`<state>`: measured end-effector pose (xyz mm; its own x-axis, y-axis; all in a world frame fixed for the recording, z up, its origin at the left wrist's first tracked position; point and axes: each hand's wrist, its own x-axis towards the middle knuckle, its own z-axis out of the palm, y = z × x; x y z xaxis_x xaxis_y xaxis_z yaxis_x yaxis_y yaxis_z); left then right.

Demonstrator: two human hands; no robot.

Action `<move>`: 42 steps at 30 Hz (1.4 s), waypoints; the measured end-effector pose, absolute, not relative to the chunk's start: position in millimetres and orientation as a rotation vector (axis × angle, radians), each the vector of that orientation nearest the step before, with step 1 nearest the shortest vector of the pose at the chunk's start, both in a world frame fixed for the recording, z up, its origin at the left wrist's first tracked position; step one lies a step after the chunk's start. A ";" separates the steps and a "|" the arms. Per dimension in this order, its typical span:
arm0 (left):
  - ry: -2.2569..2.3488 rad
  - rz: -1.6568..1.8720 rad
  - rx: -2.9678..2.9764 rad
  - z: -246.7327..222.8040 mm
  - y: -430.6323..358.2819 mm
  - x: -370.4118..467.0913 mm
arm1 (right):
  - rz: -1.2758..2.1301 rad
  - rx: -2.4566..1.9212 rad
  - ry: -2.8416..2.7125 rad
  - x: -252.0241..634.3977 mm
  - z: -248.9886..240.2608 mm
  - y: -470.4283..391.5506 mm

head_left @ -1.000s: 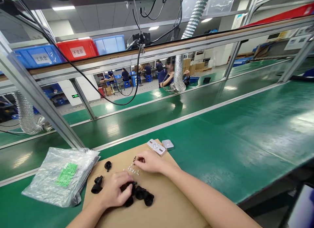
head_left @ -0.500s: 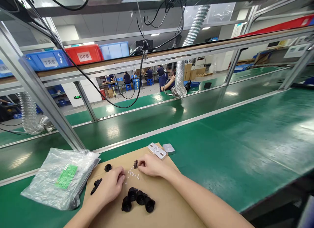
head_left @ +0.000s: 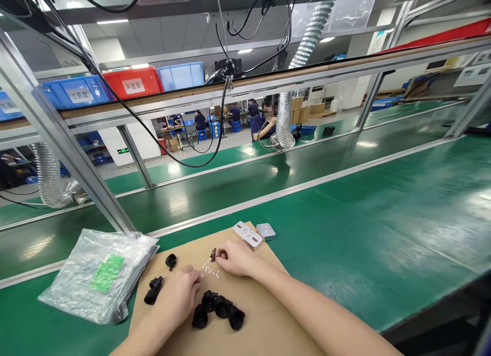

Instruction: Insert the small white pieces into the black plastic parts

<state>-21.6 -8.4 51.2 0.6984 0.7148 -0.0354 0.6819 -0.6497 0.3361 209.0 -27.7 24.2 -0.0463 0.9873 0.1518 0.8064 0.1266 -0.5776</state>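
My right hand (head_left: 235, 257) is closed in a pinch at the edge of a small pile of dark metal bits, perhaps screws (head_left: 213, 254). What its fingertips hold is too small to make out. Curled fingers of my left hand (head_left: 183, 289) rest by the scattered small white pieces (head_left: 210, 269); its fingertips are partly hidden, and so is anything between them. In front lie several black cup-shaped parts (head_left: 223, 307). Left of my left hand are more black parts (head_left: 152, 290), and a single black cup (head_left: 171, 261) sits beyond it. All rest on a brown cardboard sheet (head_left: 268, 325).
A silver block with slots (head_left: 247, 235) and a smaller square metal block (head_left: 266, 231) lie at the sheet's far corner. A plastic bag with a green label (head_left: 99, 274) is at left on the green bench (head_left: 345, 233). A black cable (head_left: 153, 136) hangs ahead. Co-workers sit beyond.
My left hand has shifted slightly right and turned, showing more of the black parts on its left. My right hand stays by the dark pile. The view has moved slightly.
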 end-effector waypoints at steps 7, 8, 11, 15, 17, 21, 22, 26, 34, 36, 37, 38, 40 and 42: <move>1.138 0.197 2.660 42.1 -11.2 -18.4 | 0.404 -1.760 -1.923 208.2 21.0 -28.7; 1.117 0.238 2.644 41.4 -11.7 -17.6 | 0.388 -1.761 -1.930 208.3 20.7 -29.0; 1.061 0.288 2.600 42.2 -14.3 -16.0 | 0.349 -1.759 -1.948 208.8 20.8 -29.8; 1.083 0.231 2.606 45.9 -18.2 -15.4 | 0.345 -1.765 -1.958 209.2 23.3 -30.4; 1.103 0.232 2.611 45.8 -18.3 -14.9 | 0.347 -1.774 -1.961 209.0 24.5 -30.8; 1.124 0.244 2.599 42.1 -14.6 -15.2 | 0.357 -1.776 -1.965 208.3 25.7 -31.6; 1.130 0.241 2.592 41.4 -13.8 -15.8 | 0.357 -1.769 -1.971 208.1 25.7 -31.9; 1.154 0.235 2.573 41.6 -13.5 -19.2 | 0.327 -1.766 -2.004 208.0 24.7 -32.7; 0.872 0.579 1.652 15.2 -3.6 -6.8 | 0.524 -1.562 -1.830 201.1 23.7 -34.6; 0.813 0.612 1.420 5.2 1.5 -4.3 | 0.643 -1.420 -1.764 196.8 22.7 -35.0; 0.791 0.632 1.358 1.8 3.5 -3.9 | 0.689 -1.352 -1.744 194.8 22.2 -35.3; 0.773 0.648 1.317 -0.5 4.8 -3.9 | 0.725 -1.296 -1.728 192.9 21.8 -35.7; 0.743 0.660 1.276 -1.9 5.8 -4.6 | 0.781 -1.223 -1.696 189.9 21.5 -36.9; 0.724 0.652 1.268 -0.9 5.2 -5.2 | 0.829 -1.174 -1.673 188.0 21.8 -38.4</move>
<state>-5.2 5.2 -0.9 0.6183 0.7768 -0.1200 -0.0383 0.1822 0.9825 188.0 -38.4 21.8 -0.1414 0.9460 0.2919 0.3403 0.3233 -0.8830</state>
